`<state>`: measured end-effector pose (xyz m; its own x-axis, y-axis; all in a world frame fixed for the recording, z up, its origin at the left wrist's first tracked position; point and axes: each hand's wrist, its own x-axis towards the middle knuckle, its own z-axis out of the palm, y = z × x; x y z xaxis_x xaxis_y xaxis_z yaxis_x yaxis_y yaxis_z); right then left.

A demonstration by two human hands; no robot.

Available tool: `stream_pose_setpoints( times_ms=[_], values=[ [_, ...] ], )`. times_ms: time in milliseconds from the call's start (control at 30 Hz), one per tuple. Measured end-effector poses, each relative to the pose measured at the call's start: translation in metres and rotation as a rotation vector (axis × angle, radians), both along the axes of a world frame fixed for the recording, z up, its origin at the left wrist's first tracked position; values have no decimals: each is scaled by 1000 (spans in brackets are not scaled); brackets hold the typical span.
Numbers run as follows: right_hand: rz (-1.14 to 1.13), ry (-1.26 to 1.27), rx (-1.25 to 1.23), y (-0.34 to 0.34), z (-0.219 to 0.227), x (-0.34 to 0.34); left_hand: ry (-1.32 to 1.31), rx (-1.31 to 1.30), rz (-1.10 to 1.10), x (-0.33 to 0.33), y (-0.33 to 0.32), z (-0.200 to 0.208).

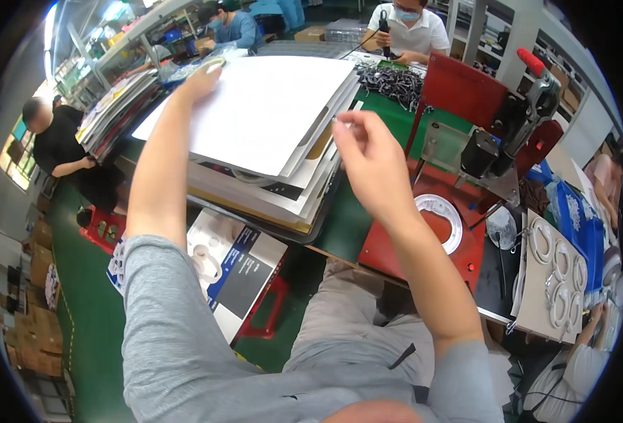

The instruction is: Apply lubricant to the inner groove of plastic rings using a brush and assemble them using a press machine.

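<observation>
Stack of flat printed cards (269,162) on the green bench (389,120), fanned and slightly askew; top sheet (262,106) blank white, smooth, matte, large and rectangular (edges bowed by the lens). Beneath it, thin card layers in white, tan and black. Left hand (202,79) stretched to the sheet's far corner, fingers curled over the edge, apparently gripping it. Right hand (368,155) raised beside the stack's right edge, thumb and forefinger pinched on something small and pale, too small to tell. To the right, red metal press base (460,254) carrying a glossy white plastic ring (440,218). Further right, grey board (537,296) with more white rings (560,271). Tangle of dark cables (390,83) behind.
</observation>
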<state>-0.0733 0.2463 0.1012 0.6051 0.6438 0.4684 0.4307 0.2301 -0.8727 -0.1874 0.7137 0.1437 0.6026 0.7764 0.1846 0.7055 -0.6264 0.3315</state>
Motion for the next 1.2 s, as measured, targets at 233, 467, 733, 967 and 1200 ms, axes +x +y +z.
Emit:
stream_pose_setpoints(
  times_ms=[233, 467, 733, 967, 1200],
  values=[
    [-97, 17, -275, 69, 1, 37, -44, 240, 218, 7, -44, -7],
    [63, 103, -20, 81, 17, 28, -88, 280, 246, 8, -48, -8],
    [407, 249, -292, 78, 38, 30, -86, 300, 195, 4, -42, -3],
    [451, 274, -185, 71, 24, 28, -138, 321, 229, 7, -42, -3],
    [485, 315, -128, 66, 13, 22, -392, 467, 280, 1, -29, -12]
  ],
)
